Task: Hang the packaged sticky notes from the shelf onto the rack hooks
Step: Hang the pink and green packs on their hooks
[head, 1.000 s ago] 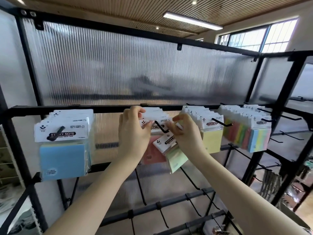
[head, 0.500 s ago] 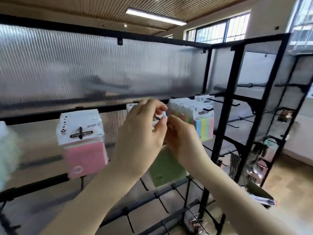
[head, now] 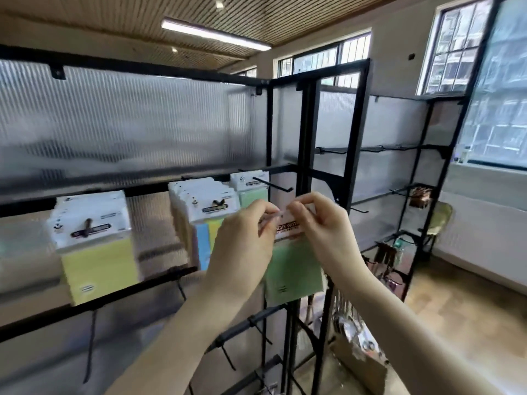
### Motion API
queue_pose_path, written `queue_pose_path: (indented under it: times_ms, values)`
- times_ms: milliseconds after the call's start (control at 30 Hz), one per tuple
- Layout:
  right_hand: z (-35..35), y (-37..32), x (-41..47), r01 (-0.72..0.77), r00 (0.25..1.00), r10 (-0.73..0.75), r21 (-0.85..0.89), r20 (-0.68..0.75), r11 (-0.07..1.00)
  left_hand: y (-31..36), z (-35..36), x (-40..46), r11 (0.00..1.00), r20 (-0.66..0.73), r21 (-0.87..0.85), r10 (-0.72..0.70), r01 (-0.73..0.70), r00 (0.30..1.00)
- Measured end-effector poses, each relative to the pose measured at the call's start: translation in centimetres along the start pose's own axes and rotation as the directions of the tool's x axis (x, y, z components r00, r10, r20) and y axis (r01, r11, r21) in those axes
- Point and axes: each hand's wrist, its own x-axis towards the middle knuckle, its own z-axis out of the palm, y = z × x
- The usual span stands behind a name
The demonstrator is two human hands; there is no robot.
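Both hands (head: 245, 238) (head: 322, 226) raised, fingers (head: 269, 208) pinching green sticky-note pack (head: 293, 269).

The rack (head: 353, 143) was black metal with a dull look, its back panels (head: 137, 124) were cloudy ribbed plastic, the green sticky notes pack (head: 293, 269) was soft paper in a shiny clear wrap, and the ceiling (head: 256, 12) was wooden slats.

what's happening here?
A person is stocking a black rack with packaged sticky notes. Both hands, left hand and right hand, pinch the white header of a green pack, held just below a hook that carries few packs. It is not yet on the hook. Yellow packs and multicolour packs already hang to the left.
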Motion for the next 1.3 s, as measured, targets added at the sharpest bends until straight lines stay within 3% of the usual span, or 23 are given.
queue_pose_path:
  times_ms: [133,333,467,767,967,1100,1300]
  values:
    - [-2.8,3.2,1.8,-0.096,0.992,0.094,0.021,0.082,0.995,0.1,3.9,2.4,0.996,0.018,-0.032,-0.079,0.080,0.997]
    - [-2.7,6.4,5.3,-0.188,0.981,0.181,0.126,0.067,0.974,-1.6,7.3,5.8,0.984,-0.060,-0.024,-0.180,0.179,0.982]
    - [-1.8,8.3,7.3,-0.206,0.978,0.206,0.196,0.022,0.959,-3.1,8.7,7.7,0.982,-0.110,-0.070,-0.184,0.177,0.977]
    - [-1.0,12.4,10.1,-0.231,0.963,0.201,0.168,0.179,0.958,-7.1,10.6,9.2,0.991,-0.167,-0.074,-0.124,0.113,0.978]
    - [2.0,14.9,12.8,-0.286,0.949,0.255,0.167,0.188,0.944,-9.5,12.3,10.3,0.987,-0.375,0.011,-0.147,0.163,0.915]
    - [3.7,16.0,14.7,-0.275,0.950,0.248,0.131,0.191,0.952,-10.1,14.0,10.9,0.953,-0.450,0.016,-0.263,0.302,0.854]
    - [5.1,17.3,16.6,-0.229,0.960,0.220,0.036,0.174,0.973,-11.4,14.9,10.2,0.938,-0.496,0.253,-0.084,0.237,0.864]
